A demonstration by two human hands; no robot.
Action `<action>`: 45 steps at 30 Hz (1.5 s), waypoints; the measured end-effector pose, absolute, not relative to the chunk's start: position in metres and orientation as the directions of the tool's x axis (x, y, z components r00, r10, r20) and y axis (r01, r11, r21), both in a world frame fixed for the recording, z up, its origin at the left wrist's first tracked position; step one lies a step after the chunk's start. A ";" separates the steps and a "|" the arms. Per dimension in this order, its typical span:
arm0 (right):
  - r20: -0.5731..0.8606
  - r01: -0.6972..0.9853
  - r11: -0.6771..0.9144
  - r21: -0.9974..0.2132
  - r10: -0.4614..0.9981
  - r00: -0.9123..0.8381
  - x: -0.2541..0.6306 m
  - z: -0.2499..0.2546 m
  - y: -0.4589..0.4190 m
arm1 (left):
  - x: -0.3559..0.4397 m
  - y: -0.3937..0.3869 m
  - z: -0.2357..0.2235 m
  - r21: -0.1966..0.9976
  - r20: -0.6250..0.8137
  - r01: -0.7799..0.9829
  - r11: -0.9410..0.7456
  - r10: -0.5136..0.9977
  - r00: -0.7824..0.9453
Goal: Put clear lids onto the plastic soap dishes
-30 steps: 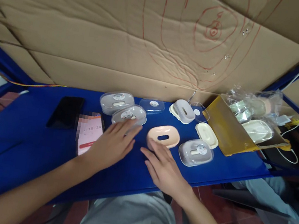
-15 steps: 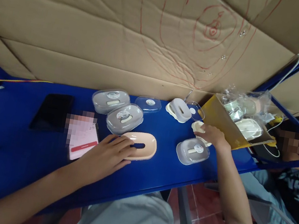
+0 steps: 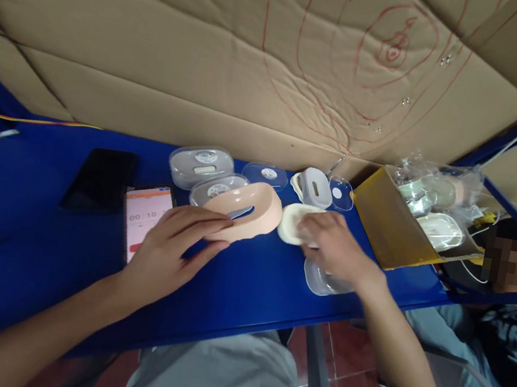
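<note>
My left hand [image 3: 180,240] pinches the near left end of a pink oval shell [image 3: 268,208] with a slot in its middle, tilted above the table. My right hand [image 3: 330,243] grips a cream oval piece [image 3: 291,222] by its right side; its fingers are slightly blurred. The cream piece is just right of the pink shell, with a small gap between them. Below my right hand lies a clear-lidded oval case [image 3: 316,280], partly covered by the hand. Behind the pink shell sit a grey lidded case [image 3: 200,166] and another lidded case [image 3: 219,187], the latter partly hidden.
A clear lid [image 3: 266,175], a grey slotted piece [image 3: 317,187] and another clear lid [image 3: 341,195] lie along the cardboard wall [image 3: 166,37]. An open box [image 3: 374,217] holds bagged parts. Two phones, one dark [image 3: 100,182] and one lit [image 3: 148,207], lie left. Another person [image 3: 505,324] is at right.
My left hand has lifted and tilted the pink shell off the table. My right hand has picked up the cream piece and brought it left, toward the shell.
</note>
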State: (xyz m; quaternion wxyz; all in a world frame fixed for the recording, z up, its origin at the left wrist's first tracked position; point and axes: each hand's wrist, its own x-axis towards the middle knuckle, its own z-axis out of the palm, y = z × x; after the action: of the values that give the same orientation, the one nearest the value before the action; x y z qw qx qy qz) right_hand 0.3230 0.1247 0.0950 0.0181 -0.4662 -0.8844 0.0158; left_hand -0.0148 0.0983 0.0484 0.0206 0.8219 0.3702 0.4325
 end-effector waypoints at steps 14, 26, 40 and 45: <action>0.507 0.781 0.621 -0.065 0.694 -0.510 0.337 0.032 0.045 | 0.000 0.075 0.043 0.046 0.651 0.584 -0.810 0.468 0.597; 0.241 0.588 0.793 -0.160 0.609 -0.756 0.282 0.036 0.101 | 0.002 0.063 0.023 -0.053 0.442 0.640 -0.766 0.557 0.703; 0.215 0.763 0.642 -0.076 0.758 -0.617 0.306 0.041 0.063 | 0.005 0.072 0.020 0.071 0.383 0.583 -0.810 0.561 0.734; 0.176 0.778 0.603 -0.174 0.797 -0.578 0.308 0.071 0.121 | 0.002 0.077 0.015 0.165 0.449 0.524 -0.836 0.537 0.714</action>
State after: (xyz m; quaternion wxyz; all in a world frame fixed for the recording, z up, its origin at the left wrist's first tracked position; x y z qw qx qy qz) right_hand 0.3082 0.1207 0.0709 0.1187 -0.4436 -0.8875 0.0389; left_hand 0.0025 0.0771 0.0151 0.0130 0.9257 0.2863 0.2467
